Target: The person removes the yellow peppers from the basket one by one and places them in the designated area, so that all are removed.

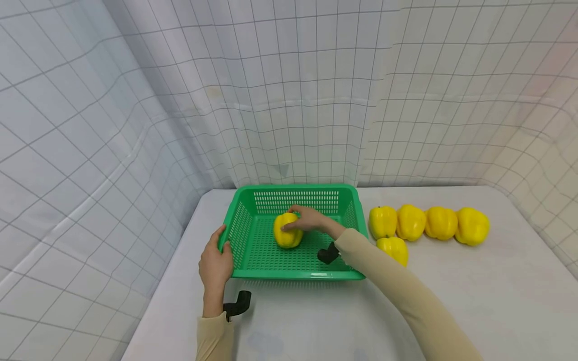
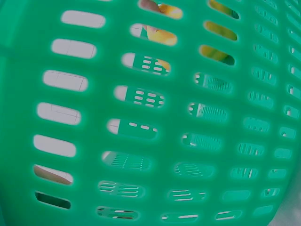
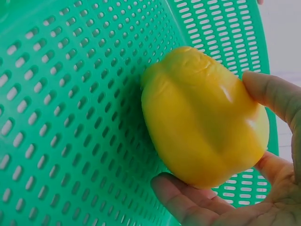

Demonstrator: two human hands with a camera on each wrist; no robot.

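Note:
A green plastic basket (image 1: 293, 274) with slotted walls stands on the white table. Inside it, my right hand (image 1: 310, 219) grips a yellow bell pepper (image 1: 284, 236), thumb on one side and fingers on the other. The right wrist view shows this pepper (image 3: 202, 117) close up, low over the perforated basket floor (image 3: 70, 108); whether it touches the floor I cannot tell. My left hand (image 1: 215, 263) holds the basket's left rim near the front corner. Only the basket's slotted wall (image 2: 174, 113) fills the left wrist view, and the left hand is hidden there.
Right of the basket, several yellow bell peppers (image 1: 441, 222) sit in a row on the table (image 1: 474, 296). Another pepper (image 1: 393, 248) lies in front of that row, partly behind the right sleeve (image 1: 384, 271). Grid-patterned white curtains (image 1: 289, 100) hang behind and at both sides.

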